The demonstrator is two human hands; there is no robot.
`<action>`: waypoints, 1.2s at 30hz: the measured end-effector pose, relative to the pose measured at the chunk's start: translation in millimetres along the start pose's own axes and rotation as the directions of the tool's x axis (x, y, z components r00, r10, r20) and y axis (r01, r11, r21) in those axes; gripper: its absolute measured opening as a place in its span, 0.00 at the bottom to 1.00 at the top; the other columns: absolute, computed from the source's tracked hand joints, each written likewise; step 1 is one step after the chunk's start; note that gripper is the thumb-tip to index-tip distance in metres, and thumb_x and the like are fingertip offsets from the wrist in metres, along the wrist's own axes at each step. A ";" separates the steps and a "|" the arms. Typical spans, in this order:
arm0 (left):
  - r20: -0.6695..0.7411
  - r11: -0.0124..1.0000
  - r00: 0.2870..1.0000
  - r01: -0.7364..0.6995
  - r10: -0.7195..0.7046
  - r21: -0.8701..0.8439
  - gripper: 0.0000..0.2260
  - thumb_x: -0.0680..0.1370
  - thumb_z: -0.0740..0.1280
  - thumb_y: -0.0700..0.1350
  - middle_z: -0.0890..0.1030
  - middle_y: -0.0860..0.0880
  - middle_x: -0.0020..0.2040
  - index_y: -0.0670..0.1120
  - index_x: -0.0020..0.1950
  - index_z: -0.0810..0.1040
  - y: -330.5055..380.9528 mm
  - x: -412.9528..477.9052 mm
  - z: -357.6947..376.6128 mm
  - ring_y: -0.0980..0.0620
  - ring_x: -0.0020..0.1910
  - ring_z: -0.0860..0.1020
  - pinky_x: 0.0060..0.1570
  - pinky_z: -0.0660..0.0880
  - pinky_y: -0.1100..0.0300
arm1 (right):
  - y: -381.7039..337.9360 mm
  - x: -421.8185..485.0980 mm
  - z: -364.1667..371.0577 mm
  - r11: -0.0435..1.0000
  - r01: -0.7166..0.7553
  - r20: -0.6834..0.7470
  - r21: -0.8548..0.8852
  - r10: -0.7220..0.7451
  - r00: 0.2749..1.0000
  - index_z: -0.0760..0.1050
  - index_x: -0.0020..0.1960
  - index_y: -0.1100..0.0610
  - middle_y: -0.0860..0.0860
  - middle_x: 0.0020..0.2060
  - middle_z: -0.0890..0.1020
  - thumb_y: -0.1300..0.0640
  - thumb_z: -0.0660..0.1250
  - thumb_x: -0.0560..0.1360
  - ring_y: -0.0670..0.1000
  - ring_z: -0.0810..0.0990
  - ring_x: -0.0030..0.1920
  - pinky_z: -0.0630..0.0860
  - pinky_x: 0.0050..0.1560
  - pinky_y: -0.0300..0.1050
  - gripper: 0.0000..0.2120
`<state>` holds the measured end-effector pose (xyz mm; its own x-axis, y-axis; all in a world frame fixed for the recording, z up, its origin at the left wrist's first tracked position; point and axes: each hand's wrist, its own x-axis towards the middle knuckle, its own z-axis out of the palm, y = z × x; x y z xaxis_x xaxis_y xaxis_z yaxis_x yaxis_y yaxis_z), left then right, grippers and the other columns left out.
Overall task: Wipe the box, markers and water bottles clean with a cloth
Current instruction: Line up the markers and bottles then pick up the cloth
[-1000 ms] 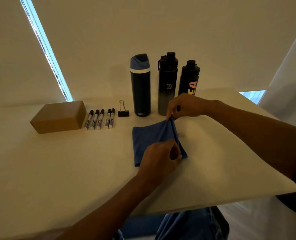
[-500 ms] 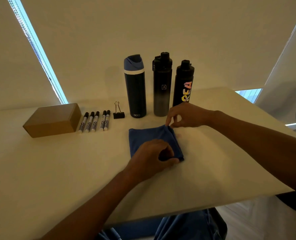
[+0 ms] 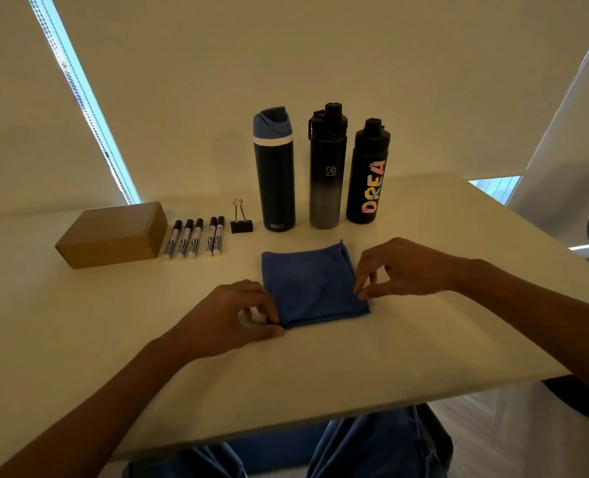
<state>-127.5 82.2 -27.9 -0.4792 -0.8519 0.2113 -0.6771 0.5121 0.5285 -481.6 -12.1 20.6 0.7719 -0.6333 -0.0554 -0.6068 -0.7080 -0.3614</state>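
Cloth (image 3: 312, 284) flat, folded roughly square

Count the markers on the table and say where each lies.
5. Three black-capped white markers lie side by side just right of the brown cardboard box; two more lie after a small gap, left of the black binder clip. None appears hidden.

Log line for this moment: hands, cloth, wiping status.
left hand: pinches cloth near-left corner | right hand: pinches cloth right edge | cloth: folded, flat on table | box, markers, water bottles: not touched | wiping: not begun
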 end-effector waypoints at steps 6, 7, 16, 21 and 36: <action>0.074 0.994 0.996 -0.060 0.053 0.094 0.10 0.76 0.75 0.58 0.79 0.64 0.56 0.59 0.56 0.83 -6.2 -6.0 -7.6 0.62 0.59 0.77 0.56 0.77 0.65 | -14.8 -16.5 10.9 0.997 0.035 0.034 -0.062 -0.032 0.999 0.80 0.54 0.37 0.34 0.51 0.77 0.32 0.70 0.71 0.40 0.77 0.52 0.69 0.47 0.30 0.15; 0.089 0.991 0.994 -0.068 0.058 0.117 0.11 0.77 0.74 0.59 0.79 0.63 0.57 0.59 0.57 0.83 -7.1 -6.4 -7.5 0.62 0.59 0.77 0.57 0.76 0.66 | -14.1 -18.8 13.3 0.994 0.044 0.027 -0.098 -0.042 0.999 0.80 0.54 0.37 0.33 0.51 0.76 0.33 0.69 0.72 0.40 0.76 0.52 0.69 0.48 0.29 0.14; 0.027 0.985 0.998 0.053 -0.059 0.165 0.09 0.81 0.70 0.53 0.74 0.65 0.51 0.60 0.60 0.75 -10.1 4.6 -6.7 0.67 0.49 0.74 0.50 0.70 0.70 | -15.5 -19.5 15.5 0.986 0.029 -0.069 -0.165 -0.041 0.997 0.76 0.53 0.40 0.36 0.55 0.74 0.43 0.70 0.75 0.39 0.76 0.52 0.70 0.45 0.28 0.08; -0.129 0.992 0.984 0.125 -0.125 -0.006 0.12 0.82 0.68 0.47 0.77 0.65 0.50 0.66 0.54 0.73 -18.1 33.0 -20.2 0.64 0.53 0.77 0.48 0.75 0.68 | -5.1 8.8 -9.8 0.995 -0.104 -0.216 0.005 0.103 0.971 0.75 0.53 0.42 0.37 0.47 0.80 0.49 0.71 0.76 0.36 0.78 0.49 0.73 0.40 0.31 0.08; -0.210 0.945 0.951 0.267 -0.227 0.188 0.04 0.82 0.68 0.49 0.77 0.58 0.53 0.55 0.57 0.80 -68.5 93.3 -8.9 0.58 0.42 0.78 0.48 0.79 0.59 | 41.8 82.2 -5.0 0.974 -0.184 -0.151 -0.134 0.164 0.975 0.77 0.56 0.43 0.40 0.52 0.78 0.51 0.70 0.78 0.45 0.78 0.52 0.77 0.53 0.39 0.08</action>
<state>-120.8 -33.3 -37.1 -0.1849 -0.9493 0.2542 -0.8729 0.2775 0.4013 -444.4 -95.3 5.6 0.6248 -0.7803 0.0270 -0.7583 -0.6147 -0.2172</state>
